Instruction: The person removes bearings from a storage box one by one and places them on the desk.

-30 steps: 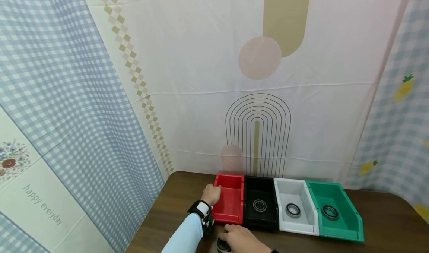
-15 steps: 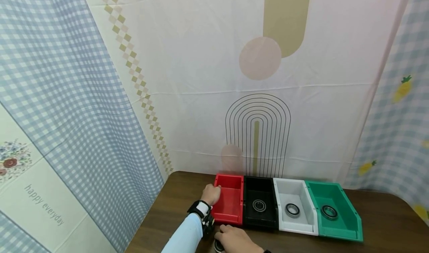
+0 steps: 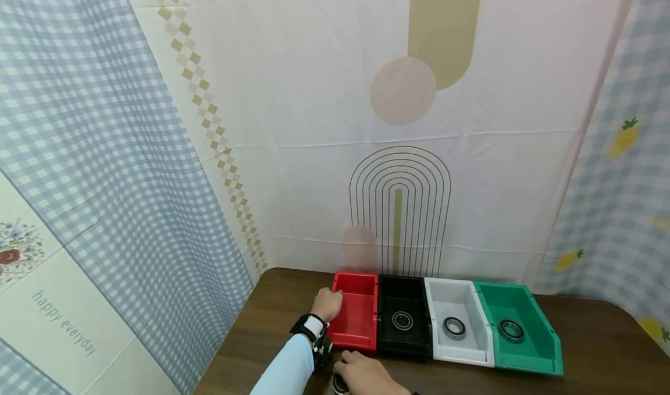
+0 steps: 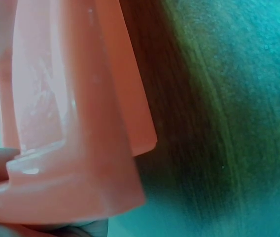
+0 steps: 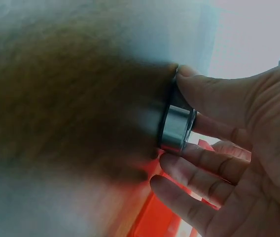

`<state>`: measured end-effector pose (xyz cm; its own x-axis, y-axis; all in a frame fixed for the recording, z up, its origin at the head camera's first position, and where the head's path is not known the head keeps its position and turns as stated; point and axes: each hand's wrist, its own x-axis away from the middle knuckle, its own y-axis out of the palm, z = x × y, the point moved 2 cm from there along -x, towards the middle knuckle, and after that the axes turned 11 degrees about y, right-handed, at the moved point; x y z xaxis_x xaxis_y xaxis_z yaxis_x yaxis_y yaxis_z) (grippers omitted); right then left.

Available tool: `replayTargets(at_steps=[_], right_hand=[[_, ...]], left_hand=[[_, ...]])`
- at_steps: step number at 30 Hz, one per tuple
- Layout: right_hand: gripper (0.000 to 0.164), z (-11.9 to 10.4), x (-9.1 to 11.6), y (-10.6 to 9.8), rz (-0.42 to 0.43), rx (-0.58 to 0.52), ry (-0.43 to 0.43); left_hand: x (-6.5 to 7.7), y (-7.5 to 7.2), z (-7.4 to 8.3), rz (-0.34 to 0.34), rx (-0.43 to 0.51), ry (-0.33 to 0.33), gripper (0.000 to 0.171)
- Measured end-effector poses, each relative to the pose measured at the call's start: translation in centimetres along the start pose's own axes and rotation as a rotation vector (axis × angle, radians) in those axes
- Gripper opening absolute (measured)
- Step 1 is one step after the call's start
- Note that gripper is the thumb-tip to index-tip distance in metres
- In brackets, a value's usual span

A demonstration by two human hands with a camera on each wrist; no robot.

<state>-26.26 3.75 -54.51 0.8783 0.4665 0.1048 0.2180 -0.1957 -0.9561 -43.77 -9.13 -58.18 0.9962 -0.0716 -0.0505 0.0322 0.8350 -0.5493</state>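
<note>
My left hand (image 3: 327, 303) grips the left wall of a red bin (image 3: 358, 319) on the brown table. The left wrist view shows that bin's wall (image 4: 90, 128) close up, with fingers around its edge at lower left. In front of the red bin, my right hand (image 3: 367, 374) holds a ball bearing (image 3: 339, 385) low over the table. Seen from the right wrist, thumb and fingers pinch the bearing's shiny steel outer ring (image 5: 176, 127) by its sides, the ring standing on edge in that view. Whether the bearing touches the tabletop I cannot tell.
Right of the red bin stand a black bin (image 3: 403, 290), a white bin (image 3: 451, 293) and a green bin (image 3: 534, 342), side by side. Each has one bearing lying inside. A patterned cloth (image 3: 293, 197) hangs behind the table (image 3: 602, 337).
My right hand has shifted slightly left with the bearing. The left hand keeps its grip on the red bin, and the bins stay put while the head view drifts a little.
</note>
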Motion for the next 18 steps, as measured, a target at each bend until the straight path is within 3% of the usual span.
replayTargets(at_steps=[4, 8, 13, 18], right_hand=[[0.032, -0.1, 0.0, 0.0, -0.013, -0.02, 0.018], [0.037, -0.3, 0.0, 0.2, -0.016, -0.007, 0.006], [0.052, 0.0, 0.3, 0.1, -0.035, 0.005, 0.002], [0.069, 1.0, 1.2, -0.6, -0.082, -0.065, 0.002]], left_hand=[[1.8, -0.9, 2.1, 0.015, -0.008, 0.004, 0.037], [3.3, -1.7, 3.8, 0.056, -0.075, -0.006, 0.04], [3.7, -1.8, 4.5, 0.113, -0.177, -0.015, 0.038], [3.7, -1.4, 4.5, 0.202, -0.226, 0.029, 0.029]])
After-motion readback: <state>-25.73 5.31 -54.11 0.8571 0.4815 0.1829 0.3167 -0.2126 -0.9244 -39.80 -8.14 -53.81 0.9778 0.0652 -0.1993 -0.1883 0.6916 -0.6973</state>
